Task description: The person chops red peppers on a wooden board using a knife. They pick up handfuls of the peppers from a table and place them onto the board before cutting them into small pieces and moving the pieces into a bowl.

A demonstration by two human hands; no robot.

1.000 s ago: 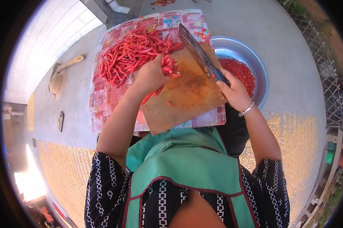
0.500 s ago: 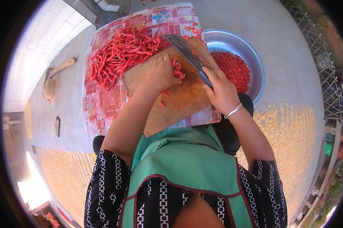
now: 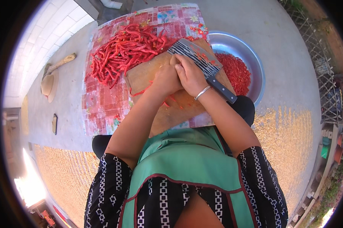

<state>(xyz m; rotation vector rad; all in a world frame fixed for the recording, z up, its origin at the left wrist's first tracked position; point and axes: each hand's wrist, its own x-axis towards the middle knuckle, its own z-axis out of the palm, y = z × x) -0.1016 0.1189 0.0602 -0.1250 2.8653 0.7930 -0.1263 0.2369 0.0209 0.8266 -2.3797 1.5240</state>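
My left hand is closed over red chili peppers on the wooden cutting board; only bits of them show around and below it. Pressed against it is my right hand, its fingers curled together, hiding whatever lies between the two. To their right a cleaver rests flat on the board, red scraps stuck to its blade, its dark handle pointing toward me. Neither hand is on that handle. A big heap of whole red chili peppers lies beyond the board at the left.
The board sits on a low table with a red patterned cloth. At its right stands a metal basin holding chopped red chili. Yellow grain covers the floor on both sides. A hat and a phone lie left.
My right hand has let go of the cleaver, which now lies flat on the board, and has moved left to meet my left hand. The left hand has moved slightly nearer to me.
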